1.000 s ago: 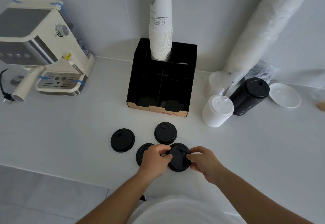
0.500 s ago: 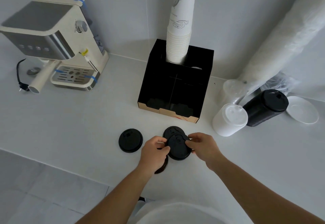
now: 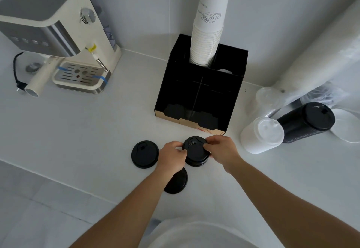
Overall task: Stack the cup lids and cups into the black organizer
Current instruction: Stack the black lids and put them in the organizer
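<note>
On the white counter (image 3: 87, 131), both hands close on a small stack of black lids (image 3: 195, 153).

From 9 o'clock: a loose lid (image 3: 145, 154) lies flat, dome up, its sip tab toward 12 o'clock. The left hand (image 3: 171, 155) pinches the stack's left rim, forearm covering another lid (image 3: 176, 182) at 6 o'clock. The stack sits flat, axis vertical. The right hand (image 3: 221, 150) grips its right rim, fingers curled. The black organizer (image 3: 202, 92) stands at 12 o'clock, holding the paper cups (image 3: 209, 33) upright.

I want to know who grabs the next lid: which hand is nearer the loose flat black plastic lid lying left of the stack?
Left. The left hand sits right beside the loose flat black plastic lid; the right hand is beyond the stacked black lids.
</note>
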Action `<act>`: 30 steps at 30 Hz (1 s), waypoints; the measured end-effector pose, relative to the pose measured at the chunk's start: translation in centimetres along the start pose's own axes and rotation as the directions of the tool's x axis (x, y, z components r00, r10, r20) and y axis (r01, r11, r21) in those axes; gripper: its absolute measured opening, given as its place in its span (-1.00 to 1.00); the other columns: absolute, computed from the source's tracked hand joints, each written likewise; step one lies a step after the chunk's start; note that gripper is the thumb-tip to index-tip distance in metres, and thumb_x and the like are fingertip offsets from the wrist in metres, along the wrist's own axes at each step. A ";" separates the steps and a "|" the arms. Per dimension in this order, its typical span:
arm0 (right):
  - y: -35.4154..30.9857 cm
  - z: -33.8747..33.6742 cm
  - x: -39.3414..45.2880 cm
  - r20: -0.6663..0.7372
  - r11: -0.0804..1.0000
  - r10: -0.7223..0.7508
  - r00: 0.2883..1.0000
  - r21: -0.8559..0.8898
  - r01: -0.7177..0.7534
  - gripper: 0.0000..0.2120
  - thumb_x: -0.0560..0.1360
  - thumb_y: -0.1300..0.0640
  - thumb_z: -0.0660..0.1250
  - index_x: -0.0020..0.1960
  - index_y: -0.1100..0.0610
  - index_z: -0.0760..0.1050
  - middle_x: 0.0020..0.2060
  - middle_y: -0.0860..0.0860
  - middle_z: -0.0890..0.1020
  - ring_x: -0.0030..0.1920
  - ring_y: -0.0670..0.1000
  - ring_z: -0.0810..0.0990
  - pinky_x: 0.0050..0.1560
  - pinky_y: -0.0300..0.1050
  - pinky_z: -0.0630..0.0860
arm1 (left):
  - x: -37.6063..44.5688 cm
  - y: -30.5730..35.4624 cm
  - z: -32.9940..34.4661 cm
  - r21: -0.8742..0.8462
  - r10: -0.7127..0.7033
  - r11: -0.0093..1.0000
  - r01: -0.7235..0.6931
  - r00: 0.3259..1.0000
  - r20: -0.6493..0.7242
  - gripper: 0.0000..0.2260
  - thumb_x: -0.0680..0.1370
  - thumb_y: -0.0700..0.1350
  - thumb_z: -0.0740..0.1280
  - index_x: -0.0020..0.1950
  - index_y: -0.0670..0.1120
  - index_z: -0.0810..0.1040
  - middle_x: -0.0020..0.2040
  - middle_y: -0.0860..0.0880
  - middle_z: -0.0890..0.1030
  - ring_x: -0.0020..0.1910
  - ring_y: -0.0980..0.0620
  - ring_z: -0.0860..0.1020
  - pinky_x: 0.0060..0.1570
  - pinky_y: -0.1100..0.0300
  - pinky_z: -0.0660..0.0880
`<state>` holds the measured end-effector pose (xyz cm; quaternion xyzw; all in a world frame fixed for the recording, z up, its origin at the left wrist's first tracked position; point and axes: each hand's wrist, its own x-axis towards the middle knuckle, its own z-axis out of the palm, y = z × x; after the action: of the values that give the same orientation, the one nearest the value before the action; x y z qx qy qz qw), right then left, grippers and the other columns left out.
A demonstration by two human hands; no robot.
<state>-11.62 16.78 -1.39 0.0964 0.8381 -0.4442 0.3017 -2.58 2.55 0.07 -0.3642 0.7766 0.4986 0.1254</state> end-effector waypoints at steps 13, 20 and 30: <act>0.6 0.1 -0.1 -0.007 0.991 0.009 1.000 -0.131 -0.010 -0.74 0.51 0.17 0.42 0.20 0.10 0.63 -0.02 0.00 0.66 -0.07 0.02 0.60 -0.18 -0.25 0.51 | 1.8 -0.2 1.0 0.141 -0.005 0.990 -0.002 0.999 0.047 -0.80 0.55 -0.17 0.30 0.15 -0.11 0.60 -0.01 -0.06 0.70 -0.16 0.09 0.54 -0.29 0.40 0.33; 0.1 -0.3 0.1 -0.009 0.992 0.117 0.993 0.041 -0.117 -0.78 0.46 0.23 0.48 0.10 0.12 0.64 -0.05 0.05 0.67 -0.21 0.01 0.56 -0.24 -0.19 0.48 | 1.6 0.3 0.7 0.077 0.015 0.997 -0.019 0.998 0.053 -0.78 0.54 -0.19 0.30 0.16 -0.12 0.61 0.00 -0.05 0.70 -0.14 0.07 0.57 -0.25 0.43 0.41; -2.6 0.8 -1.2 0.094 0.990 0.005 0.996 0.143 -0.019 -0.74 0.44 0.27 0.51 0.11 0.15 0.60 -0.10 0.05 0.64 -0.13 0.05 0.67 0.11 0.12 0.66 | 1.5 -1.2 -3.5 -0.238 -0.013 0.971 0.013 1.000 0.000 -0.73 0.50 -0.19 0.41 0.19 -0.11 0.63 0.00 -0.01 0.67 -0.10 0.02 0.68 0.09 -0.01 0.62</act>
<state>-11.46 14.79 0.73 0.1021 0.7883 -0.5056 0.3355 -2.20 -1.42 0.11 -0.3821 0.7090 0.5867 0.0836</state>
